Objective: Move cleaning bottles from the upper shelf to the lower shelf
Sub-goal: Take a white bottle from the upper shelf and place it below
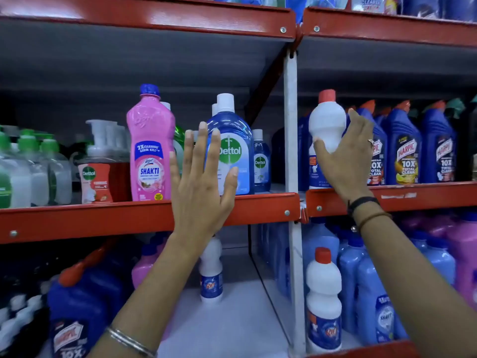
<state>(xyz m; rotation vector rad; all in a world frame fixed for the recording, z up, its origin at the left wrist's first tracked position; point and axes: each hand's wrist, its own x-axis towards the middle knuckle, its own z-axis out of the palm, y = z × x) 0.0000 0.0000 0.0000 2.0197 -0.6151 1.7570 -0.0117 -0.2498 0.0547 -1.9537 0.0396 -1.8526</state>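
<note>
Red metal store shelving (144,215) fills the view, divided by a white upright post (291,151). On the upper shelf's right bay, the right hand (346,156) wraps around a white plastic bottle with a red cap (326,117), thumb on its front and fingers behind it, beside a row of blue Harpic bottles (405,148). The left hand (201,182) is raised with fingers spread and gripping nothing, in front of a blue Dettol bottle (237,140). A pink Shakti bottle (151,146) stands to its left. On the lower shelf stands another white red-capped bottle (324,293).
</note>
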